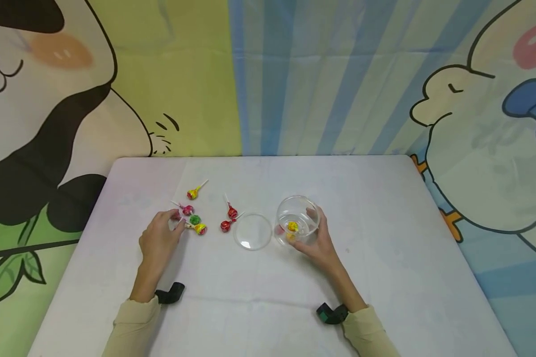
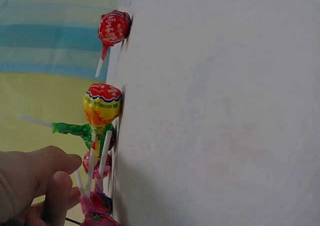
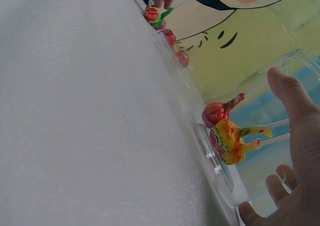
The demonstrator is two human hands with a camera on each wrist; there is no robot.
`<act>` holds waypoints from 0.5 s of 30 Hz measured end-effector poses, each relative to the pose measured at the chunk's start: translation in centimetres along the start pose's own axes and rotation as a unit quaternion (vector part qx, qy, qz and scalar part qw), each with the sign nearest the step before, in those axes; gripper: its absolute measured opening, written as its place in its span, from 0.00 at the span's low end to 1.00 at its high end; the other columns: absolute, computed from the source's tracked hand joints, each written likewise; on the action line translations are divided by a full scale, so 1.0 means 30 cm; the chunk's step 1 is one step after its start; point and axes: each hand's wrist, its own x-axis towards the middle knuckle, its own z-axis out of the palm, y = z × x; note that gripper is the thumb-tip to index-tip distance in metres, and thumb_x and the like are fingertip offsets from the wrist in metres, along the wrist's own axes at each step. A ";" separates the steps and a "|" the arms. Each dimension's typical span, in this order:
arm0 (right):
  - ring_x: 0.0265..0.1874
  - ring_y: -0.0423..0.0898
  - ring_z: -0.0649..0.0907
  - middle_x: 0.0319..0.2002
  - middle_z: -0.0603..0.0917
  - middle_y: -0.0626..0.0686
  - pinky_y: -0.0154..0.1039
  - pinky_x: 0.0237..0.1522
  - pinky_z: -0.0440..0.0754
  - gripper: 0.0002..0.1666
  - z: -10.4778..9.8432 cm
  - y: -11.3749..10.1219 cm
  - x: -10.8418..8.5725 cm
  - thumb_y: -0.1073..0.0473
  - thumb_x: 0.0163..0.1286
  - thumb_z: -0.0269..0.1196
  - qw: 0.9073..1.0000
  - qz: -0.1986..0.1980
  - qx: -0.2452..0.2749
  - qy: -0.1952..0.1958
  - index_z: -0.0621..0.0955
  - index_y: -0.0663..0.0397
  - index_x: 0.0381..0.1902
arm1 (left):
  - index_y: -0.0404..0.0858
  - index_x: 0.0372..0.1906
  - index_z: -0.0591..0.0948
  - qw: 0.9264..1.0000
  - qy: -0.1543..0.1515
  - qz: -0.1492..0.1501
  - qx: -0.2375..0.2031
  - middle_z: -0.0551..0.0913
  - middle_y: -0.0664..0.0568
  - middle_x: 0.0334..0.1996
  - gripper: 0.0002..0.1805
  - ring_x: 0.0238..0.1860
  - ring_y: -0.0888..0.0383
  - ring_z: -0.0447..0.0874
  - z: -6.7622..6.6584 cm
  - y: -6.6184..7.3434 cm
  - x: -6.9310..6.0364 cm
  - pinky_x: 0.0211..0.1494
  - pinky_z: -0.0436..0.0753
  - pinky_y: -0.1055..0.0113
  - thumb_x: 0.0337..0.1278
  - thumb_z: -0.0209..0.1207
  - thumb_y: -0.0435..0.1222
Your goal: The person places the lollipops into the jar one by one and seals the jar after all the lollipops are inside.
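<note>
A clear round jar (image 1: pixel 297 213) stands on the table with red (image 3: pixel 215 114) and yellow lollipops (image 3: pixel 229 141) inside. My right hand (image 1: pixel 319 243) grips its side, thumb on one side and fingers around the other. At the left, my left hand (image 1: pixel 158 240) is at a cluster of lollipops, thumb and forefinger apart beside a pink one (image 1: pixel 175 214). In the left wrist view the fingertips are close to the white sticks; whether they touch is unclear. The cluster also has a green (image 2: pixel 95 134) and a yellow-and-red lollipop (image 2: pixel 102 105).
A clear round lid (image 1: pixel 252 231) lies left of the jar. Two red lollipops (image 1: pixel 232 212) (image 1: pixel 225 226) are beside it, one stick reaching the lid's edge. Another yellow lollipop (image 1: pixel 192 194) lies behind the cluster. A cartoon-patterned cloth (image 1: pixel 277 74) hangs behind the white table (image 1: pixel 259 307).
</note>
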 end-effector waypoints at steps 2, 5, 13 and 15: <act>0.72 0.57 0.61 0.71 0.62 0.57 0.64 0.70 0.56 0.63 0.003 0.002 0.001 0.62 0.49 0.75 1.000 0.006 -0.002 -0.001 0.51 0.38 0.75 | 0.37 0.56 0.81 1.000 -0.013 -0.004 0.007 0.85 0.41 0.44 0.21 0.33 0.43 0.82 0.005 -0.002 0.009 0.29 0.75 0.55 0.59 0.64 0.40; 0.73 0.56 0.61 0.72 0.61 0.57 0.64 0.71 0.55 0.63 0.005 0.002 0.001 0.62 0.50 0.76 1.000 0.017 -0.009 -0.006 0.50 0.38 0.75 | 0.37 0.55 0.82 1.000 -0.008 -0.001 0.002 0.87 0.43 0.40 0.19 0.22 0.51 0.78 0.008 -0.006 0.010 0.23 0.68 0.63 0.60 0.63 0.39; 0.72 0.63 0.60 0.71 0.60 0.67 0.67 0.70 0.54 0.61 -0.009 -0.106 -0.008 0.67 0.50 0.73 1.000 0.016 -0.005 -0.011 0.50 0.55 0.74 | 0.41 0.52 0.84 0.998 0.059 0.018 -0.016 0.89 0.44 0.39 0.15 0.12 0.58 0.75 -0.023 -0.018 -0.008 0.21 0.63 0.66 0.60 0.63 0.38; 0.71 0.64 0.61 0.71 0.60 0.68 0.67 0.69 0.55 0.60 -0.014 -0.136 -0.011 0.67 0.50 0.73 1.000 0.014 -0.008 -0.015 0.50 0.58 0.74 | 0.41 0.51 0.85 0.997 0.076 0.019 -0.013 0.89 0.44 0.40 0.15 0.14 0.56 0.76 -0.038 -0.025 -0.019 0.21 0.63 0.67 0.60 0.63 0.38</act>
